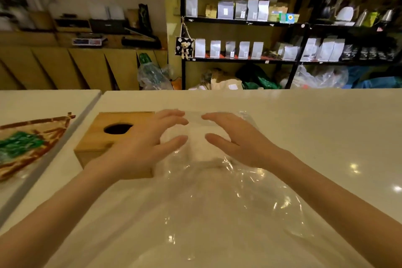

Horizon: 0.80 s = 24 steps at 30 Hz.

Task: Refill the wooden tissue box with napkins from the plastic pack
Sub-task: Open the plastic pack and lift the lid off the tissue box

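the left hand (139, 148) hovers palm down with fingers spread and curved, grasping nothing, its palm above the near right corner of the wooden tissue box (102, 139). the right hand (237, 141) mirrors it, fingers loose and pointing inward, also released, above the plastic pack (206, 191). both forearms reach in from the lower corners. one stack of white napkins (195, 146) lies inside the far end of the clear pack, between the two hands. one box with one oval opening on top stands just beside the pack, on its left. both rest on the pale bench (326, 132). one printed wrapper (26, 143) lies on the neighbouring bench at far left.
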### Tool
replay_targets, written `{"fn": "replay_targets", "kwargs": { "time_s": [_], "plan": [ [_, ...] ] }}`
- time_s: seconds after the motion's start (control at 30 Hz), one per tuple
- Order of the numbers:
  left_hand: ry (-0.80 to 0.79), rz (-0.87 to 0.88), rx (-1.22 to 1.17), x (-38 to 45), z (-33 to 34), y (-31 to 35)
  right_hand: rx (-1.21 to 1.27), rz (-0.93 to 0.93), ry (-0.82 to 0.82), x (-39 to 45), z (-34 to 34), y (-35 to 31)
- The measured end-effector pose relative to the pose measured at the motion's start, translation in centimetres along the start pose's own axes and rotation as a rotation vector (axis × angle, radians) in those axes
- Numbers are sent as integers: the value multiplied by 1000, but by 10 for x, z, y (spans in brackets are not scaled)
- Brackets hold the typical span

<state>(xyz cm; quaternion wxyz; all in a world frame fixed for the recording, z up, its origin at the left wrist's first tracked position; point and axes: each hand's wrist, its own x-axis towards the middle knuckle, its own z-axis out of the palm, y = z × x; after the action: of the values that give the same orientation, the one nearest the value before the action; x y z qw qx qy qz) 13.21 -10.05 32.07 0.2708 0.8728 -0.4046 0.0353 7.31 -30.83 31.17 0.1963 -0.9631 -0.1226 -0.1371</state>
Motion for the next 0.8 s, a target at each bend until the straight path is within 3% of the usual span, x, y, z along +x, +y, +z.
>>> {"fn": "replay_targets", "kwargs": {
  "time_s": [0.13, 0.33, 0.63, 0.8],
  "plan": [
    [-41, -195, 38, -13, -42, -40, 77, -127, -93, 36, 23, -43],
    [-63, -396, -27, -45, -55, -98, -67, -140, -228, 78, 66, -61],
    [-9, -330, -18, -46, -56, -120, -288, -239, -207, 89, 78, -49],
    [6, -319, -20, -45, -55, -124, -290, -244, -199, 89, 78, -48]
  ]
}}
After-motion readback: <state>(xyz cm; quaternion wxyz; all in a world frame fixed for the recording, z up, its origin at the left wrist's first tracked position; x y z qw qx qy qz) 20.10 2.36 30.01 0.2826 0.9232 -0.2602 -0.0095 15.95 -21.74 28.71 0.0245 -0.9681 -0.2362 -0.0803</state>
